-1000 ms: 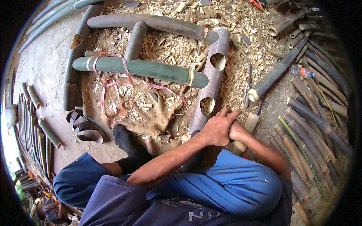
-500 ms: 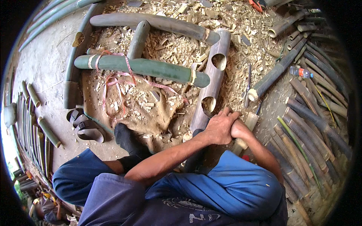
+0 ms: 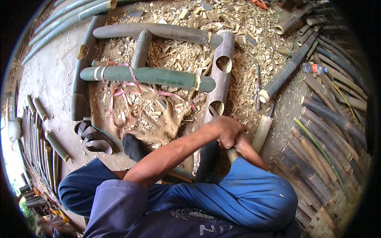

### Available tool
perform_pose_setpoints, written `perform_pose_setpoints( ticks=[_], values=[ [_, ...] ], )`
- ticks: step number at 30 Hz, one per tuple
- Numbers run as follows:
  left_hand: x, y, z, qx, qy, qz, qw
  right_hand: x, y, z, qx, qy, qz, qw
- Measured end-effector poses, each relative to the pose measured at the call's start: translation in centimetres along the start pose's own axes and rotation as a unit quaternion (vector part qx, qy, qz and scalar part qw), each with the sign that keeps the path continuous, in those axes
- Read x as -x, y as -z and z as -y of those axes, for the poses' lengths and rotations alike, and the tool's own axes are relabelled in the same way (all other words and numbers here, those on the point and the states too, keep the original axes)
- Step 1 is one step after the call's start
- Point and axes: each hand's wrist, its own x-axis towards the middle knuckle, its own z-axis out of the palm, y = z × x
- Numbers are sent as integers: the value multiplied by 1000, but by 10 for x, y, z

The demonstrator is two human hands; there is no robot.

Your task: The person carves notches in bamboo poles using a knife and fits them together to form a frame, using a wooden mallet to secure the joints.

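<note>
My left hand (image 3: pixel 227 130) and my right hand (image 3: pixel 240 142) are closed together at the near end of a grey-brown bamboo post (image 3: pixel 218 89). Between them they grip a hand tool with a narrow blade (image 3: pixel 213 112) and a pale round handle (image 3: pixel 232 155); my fingers hide its middle. The blade reaches the post's nearest oval hole (image 3: pixel 216 107). A second hole (image 3: pixel 224 63) lies farther up. From the post, a green bamboo rail (image 3: pixel 158 75) and a greyish one (image 3: pixel 158 31) run left to another bamboo post (image 3: pixel 84 67). My dark-socked foot (image 3: pixel 208 160) is beside the near end.
Pink measuring tape (image 3: pixel 137 84) loops over the green rail onto sacking (image 3: pixel 158 123). A slim metal tool (image 3: pixel 258 87) and a pale cylindrical piece (image 3: pixel 262 129) lie right of the post. Bamboo lengths (image 3: pixel 317 154), a bottle (image 3: pixel 314 68), sandals (image 3: pixel 95 138) and wood chips (image 3: pixel 246 59) surround me.
Both hands have moved a little left and nearer to me. The tool's blade at the hole and its handle below my hands now show. The view has shifted slightly.
</note>
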Motion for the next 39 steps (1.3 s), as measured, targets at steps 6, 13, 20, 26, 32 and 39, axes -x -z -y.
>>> perform_pose_setpoints(
  ticks=[6, 13, 20, 26, 32, 39],
  values=[
    [-31, -10, -24, -133, -3, -96, 986, -3, 41, 0, 1, -30, -114, 993],
    [-58, 0, -3, -45, 4, -248, 968, -14, 84, 55, 162, -5, -131, 978],
    [-39, 15, 2, 117, 18, -462, 879, -58, 114, 112, 480, 127, -37, 867],
    [-26, 8, 23, 199, -42, -639, 742, -71, 78, 188, 608, 227, 22, 761],
    [-31, -6, 21, 189, 8, -679, 709, -87, 78, 168, 615, 358, 61, 700],
    [-34, -27, -26, 193, 65, -479, 854, -43, 120, 106, 468, 158, 261, 830]
  ],
)
